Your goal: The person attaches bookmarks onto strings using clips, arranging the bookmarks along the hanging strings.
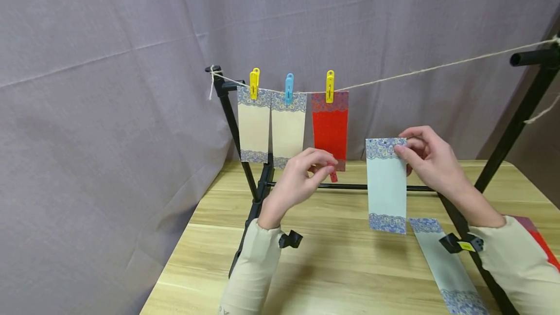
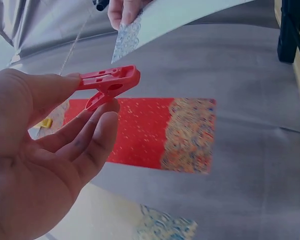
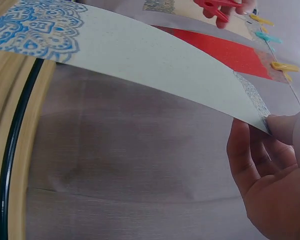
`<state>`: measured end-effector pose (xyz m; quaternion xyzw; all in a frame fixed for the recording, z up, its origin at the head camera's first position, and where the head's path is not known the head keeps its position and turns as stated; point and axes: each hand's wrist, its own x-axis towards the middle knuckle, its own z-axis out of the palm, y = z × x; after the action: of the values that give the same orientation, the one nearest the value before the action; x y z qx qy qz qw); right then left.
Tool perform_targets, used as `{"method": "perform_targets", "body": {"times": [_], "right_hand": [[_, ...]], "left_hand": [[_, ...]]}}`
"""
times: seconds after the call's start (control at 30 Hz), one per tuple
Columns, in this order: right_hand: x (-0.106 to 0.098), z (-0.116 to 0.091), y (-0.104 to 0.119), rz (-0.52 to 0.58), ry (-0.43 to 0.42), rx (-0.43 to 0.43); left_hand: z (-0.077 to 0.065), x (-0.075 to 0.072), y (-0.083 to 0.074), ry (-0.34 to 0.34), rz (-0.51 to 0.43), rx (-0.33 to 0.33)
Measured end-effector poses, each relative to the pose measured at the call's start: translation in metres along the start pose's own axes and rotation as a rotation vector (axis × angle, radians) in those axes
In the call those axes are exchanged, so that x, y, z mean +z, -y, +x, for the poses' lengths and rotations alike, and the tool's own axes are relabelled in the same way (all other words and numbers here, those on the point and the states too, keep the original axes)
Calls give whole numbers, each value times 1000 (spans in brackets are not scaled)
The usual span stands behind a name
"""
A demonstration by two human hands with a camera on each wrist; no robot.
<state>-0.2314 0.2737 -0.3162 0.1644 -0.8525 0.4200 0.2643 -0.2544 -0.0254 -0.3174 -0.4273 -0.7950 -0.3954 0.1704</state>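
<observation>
Between thumb and fingertips, my left hand (image 1: 301,177) pinches a red clothespin (image 2: 112,81). The clothespin's far end points away from the hand, with no card in it. My right hand (image 1: 430,157) holds a pale blue paper card (image 1: 387,186) by its upper right corner. Blue lace-like patterns mark both ends of this card, which hangs down below the string (image 1: 437,67). Behind the left hand, a red card (image 1: 330,128) hangs from the string under a yellow clothespin (image 1: 330,86). Two cream cards (image 1: 253,128) hang further left, held by a yellow and a blue clothespin (image 1: 289,89).
The string runs between two black posts (image 1: 503,128) of a frame. A black crossbar (image 1: 343,186) spans its lower part. Another pale blue card (image 1: 446,261) lies on the wooden table (image 1: 332,256), and a red card (image 1: 542,244) shows partly behind the right sleeve. Grey cloth hangs behind.
</observation>
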Motion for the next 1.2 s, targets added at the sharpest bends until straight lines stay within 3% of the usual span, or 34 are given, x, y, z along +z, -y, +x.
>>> {"method": "perform_targets", "body": {"times": [0.33,0.8,1.2], "right_hand": [[-5,10,7,5,-32,-45],[-7,27,20,-19,-42,-34],[-13,36,22,-11,-66,-38]], "left_hand": [[29,-7,-22,-43,29,88],[63,-18,-56,-100,84,225],[88,-32,-75,-106,56,258]]}}
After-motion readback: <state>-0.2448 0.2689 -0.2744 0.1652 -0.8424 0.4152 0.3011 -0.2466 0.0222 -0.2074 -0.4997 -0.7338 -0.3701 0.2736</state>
